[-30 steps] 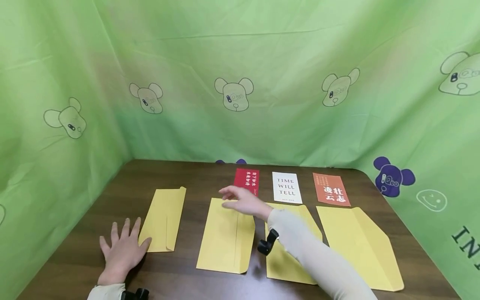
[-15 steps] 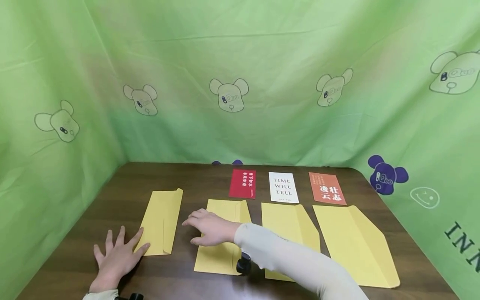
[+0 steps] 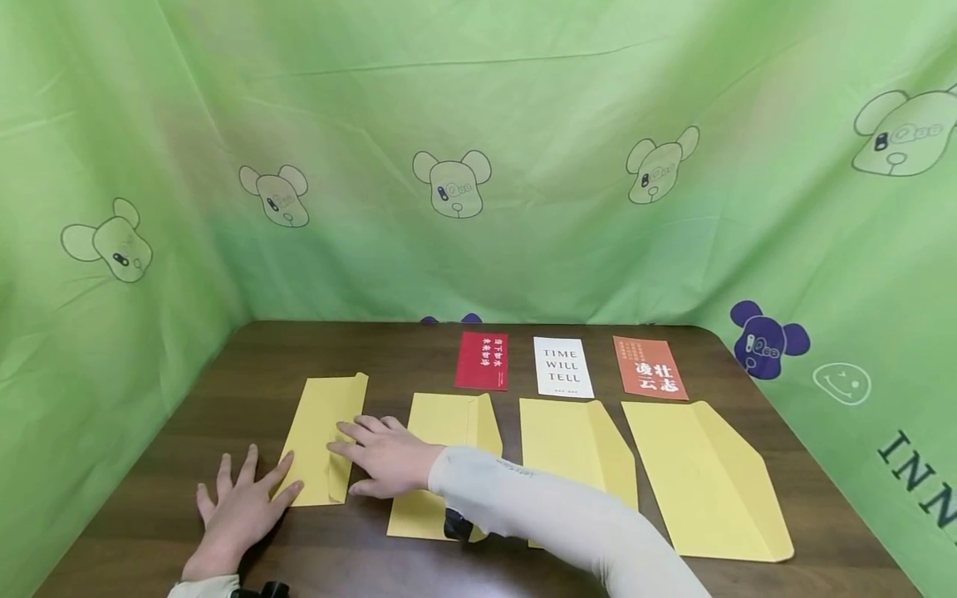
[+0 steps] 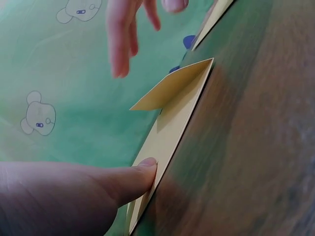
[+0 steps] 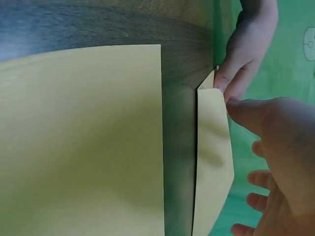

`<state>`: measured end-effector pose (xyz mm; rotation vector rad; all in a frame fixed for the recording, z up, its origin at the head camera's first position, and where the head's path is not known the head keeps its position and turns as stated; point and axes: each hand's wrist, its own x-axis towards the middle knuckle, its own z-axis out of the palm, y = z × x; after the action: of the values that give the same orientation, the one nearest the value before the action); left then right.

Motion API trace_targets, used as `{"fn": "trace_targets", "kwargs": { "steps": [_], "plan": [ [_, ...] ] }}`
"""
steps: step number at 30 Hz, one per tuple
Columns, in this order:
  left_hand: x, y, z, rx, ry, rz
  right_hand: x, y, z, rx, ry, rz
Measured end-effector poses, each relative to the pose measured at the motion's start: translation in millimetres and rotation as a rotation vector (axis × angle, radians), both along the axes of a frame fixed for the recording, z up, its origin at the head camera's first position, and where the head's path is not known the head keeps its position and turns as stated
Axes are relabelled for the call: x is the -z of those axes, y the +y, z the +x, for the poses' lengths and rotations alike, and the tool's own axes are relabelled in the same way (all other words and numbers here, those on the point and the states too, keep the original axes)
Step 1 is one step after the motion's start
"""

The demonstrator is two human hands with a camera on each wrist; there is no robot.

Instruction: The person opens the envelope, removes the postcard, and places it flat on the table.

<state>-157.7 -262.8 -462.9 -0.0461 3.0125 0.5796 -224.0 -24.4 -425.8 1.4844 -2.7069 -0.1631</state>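
Note:
The leftmost yellow envelope (image 3: 308,432) lies on the wooden table with its flap (image 4: 170,88) raised along the right side. My left hand (image 3: 242,511) has its fingers spread; its thumb and index finger rest on the envelope's left edge, and the thumb (image 4: 138,179) presses down in the left wrist view. My right hand (image 3: 392,461) reaches across the second envelope (image 3: 441,415), its loosely extended fingers over the first envelope's flap. In the left wrist view those fingers hang above the flap, apart from it. Nothing is gripped by either hand.
Two more yellow envelopes, a middle one (image 3: 561,440) and a rightmost one (image 3: 695,482), lie with flaps unfolded under or beside my right forearm. Behind them lie a red card (image 3: 482,361), a white card (image 3: 563,367) and an orange card (image 3: 649,367). Green curtain (image 3: 478,266) surrounds the table.
My right hand has moved left and toward me, from above the second envelope near the red card to the first envelope's flap. My left hand stays at that envelope's left edge.

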Motion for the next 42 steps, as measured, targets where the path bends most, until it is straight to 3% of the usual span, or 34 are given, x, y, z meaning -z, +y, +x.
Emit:
{"fn": "trace_targets", "kwargs": {
  "steps": [11,19,21,23,30,33,36,42],
  "plan": [
    [-1.1,4.9,1.0,0.013,0.017,0.01,12.9,-24,5.3,-0.019,-0.017,0.062],
    [-1.8,5.3,1.3,0.004,0.011,0.006,3.7,-2,8.3,-0.103,0.248,0.075],
    [-2.3,5.3,1.1,0.002,0.006,0.002,2.9,5,7.3,-0.122,0.266,0.078],
    [-2.8,5.3,1.0,-0.001,0.001,0.0,3.9,9,4.6,-0.136,0.231,0.07],
    [-2.7,7.4,0.4,0.0,-0.014,0.015,12.2,16,-10.9,-0.186,-0.028,-0.013],
    [-2.1,8.6,0.5,0.003,-0.019,0.02,14.3,19,-16.3,-0.192,-0.09,-0.065],
    [-1.9,8.9,0.9,0.003,-0.019,0.021,16.3,18,-19.5,-0.198,-0.094,-0.098],
    [-3.9,7.3,2.0,-0.003,-0.02,0.012,18.8,13,-18.9,-0.185,-0.014,-0.078]
  ]
}}
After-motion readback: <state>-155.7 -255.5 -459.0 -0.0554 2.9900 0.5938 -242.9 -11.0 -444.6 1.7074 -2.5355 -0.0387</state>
